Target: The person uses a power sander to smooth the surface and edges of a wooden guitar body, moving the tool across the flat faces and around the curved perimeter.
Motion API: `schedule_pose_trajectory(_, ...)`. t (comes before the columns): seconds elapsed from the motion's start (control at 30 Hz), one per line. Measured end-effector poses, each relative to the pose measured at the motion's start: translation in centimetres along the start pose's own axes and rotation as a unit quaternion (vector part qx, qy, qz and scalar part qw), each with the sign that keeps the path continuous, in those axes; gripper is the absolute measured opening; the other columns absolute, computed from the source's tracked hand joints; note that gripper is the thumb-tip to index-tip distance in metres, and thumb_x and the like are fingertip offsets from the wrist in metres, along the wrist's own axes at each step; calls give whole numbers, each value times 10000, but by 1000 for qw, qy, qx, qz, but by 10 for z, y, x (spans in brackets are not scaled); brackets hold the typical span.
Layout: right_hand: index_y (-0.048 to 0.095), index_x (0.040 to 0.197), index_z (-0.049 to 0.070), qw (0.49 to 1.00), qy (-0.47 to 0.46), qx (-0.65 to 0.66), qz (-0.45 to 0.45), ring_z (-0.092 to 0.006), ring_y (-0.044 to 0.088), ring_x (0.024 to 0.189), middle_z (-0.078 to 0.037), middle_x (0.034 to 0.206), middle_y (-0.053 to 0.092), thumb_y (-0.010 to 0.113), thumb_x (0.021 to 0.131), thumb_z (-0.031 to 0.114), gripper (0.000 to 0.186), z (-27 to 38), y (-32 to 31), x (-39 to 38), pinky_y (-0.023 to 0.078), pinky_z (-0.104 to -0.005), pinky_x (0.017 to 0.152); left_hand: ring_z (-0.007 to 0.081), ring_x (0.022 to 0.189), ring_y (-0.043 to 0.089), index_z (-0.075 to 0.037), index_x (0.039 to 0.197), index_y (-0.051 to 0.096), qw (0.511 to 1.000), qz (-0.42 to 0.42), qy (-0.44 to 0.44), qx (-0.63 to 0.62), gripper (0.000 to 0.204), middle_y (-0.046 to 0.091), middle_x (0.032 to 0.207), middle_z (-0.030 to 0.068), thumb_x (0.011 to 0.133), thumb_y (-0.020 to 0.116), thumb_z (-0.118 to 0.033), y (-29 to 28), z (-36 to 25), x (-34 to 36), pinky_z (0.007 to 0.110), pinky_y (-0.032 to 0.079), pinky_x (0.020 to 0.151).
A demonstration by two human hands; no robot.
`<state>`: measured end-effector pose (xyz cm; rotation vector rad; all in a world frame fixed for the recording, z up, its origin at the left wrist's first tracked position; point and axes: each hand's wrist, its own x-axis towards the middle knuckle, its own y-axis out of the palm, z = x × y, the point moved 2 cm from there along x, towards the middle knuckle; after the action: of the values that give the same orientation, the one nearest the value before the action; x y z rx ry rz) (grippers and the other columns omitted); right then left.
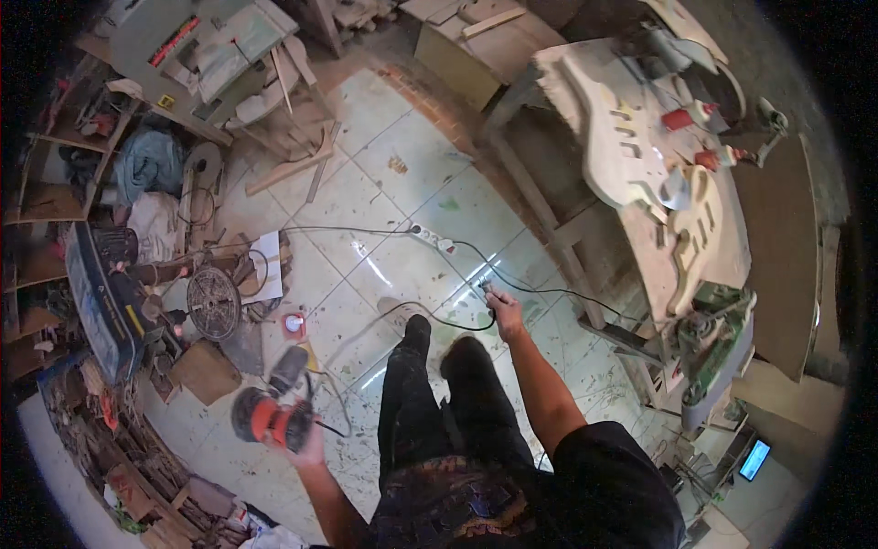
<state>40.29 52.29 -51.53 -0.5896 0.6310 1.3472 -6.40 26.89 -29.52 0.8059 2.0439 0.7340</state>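
My left hand grips an orange-and-black power tool, which looks like a sander, low on the left beside a grey-and-yellow object. Out in front on the right, my right hand has its fingers closed on a plug at the end of a black cord that loops leftward across my legs. A white power strip with cords lies on the tiled floor beyond that hand.
A workbench on the right bears guitar-shaped wooden bodies and red-and-white bottles. Cluttered shelves, a round grille and wood scraps line the left. A machine stands at back left; a lit screen is at lower right.
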Motion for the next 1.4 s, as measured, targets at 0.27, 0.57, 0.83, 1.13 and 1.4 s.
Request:
schedule_pose_trajectory(0.27,771,1120,18,979,-85,-187,-17,-101,617,717,-22,824,718,760,937,232,281,-59,92,169,498,-310,645,408,1204,611,-54,1268,630,982,-169,-88,9,724,726,1121,102,878,645,-664,-45,76,11,529,530,912)
schedule_pose_trajectory(0.57,741,1010,9,878,-226,-411,-100,-435,689,858,-233,917,723,732,901,207,226,-180,146,400,547,-467,781,383,1144,587,-87,1356,561,923,-363,-104,73,746,698,1141,107,883,623,-660,-78,134,57,536,468,1011)
schedule_pose_trajectory(0.83,719,1069,70,783,-237,-575,-6,-389,680,990,-171,1067,702,724,892,192,215,-209,159,458,556,-498,835,346,1110,588,-98,1364,563,893,-432,-107,64,682,690,1131,95,909,623,-602,-88,154,84,537,468,1022)
schedule_pose_trajectory(1.13,638,1072,80,724,-205,-659,-8,-389,688,968,-160,1055,635,628,926,133,156,-231,165,479,578,-506,787,304,1071,590,-112,1373,565,888,-442,-112,58,612,681,1120,81,937,623,-537,-96,174,108,538,468,1034)
schedule_pose_trajectory(1.4,630,1055,56,641,-202,-735,90,-357,705,961,-165,1052,630,559,924,73,151,-222,210,465,609,-466,792,267,1037,591,-124,1381,567,880,-460,-101,67,552,673,1110,69,962,623,-480,-90,177,100,538,468,1045)
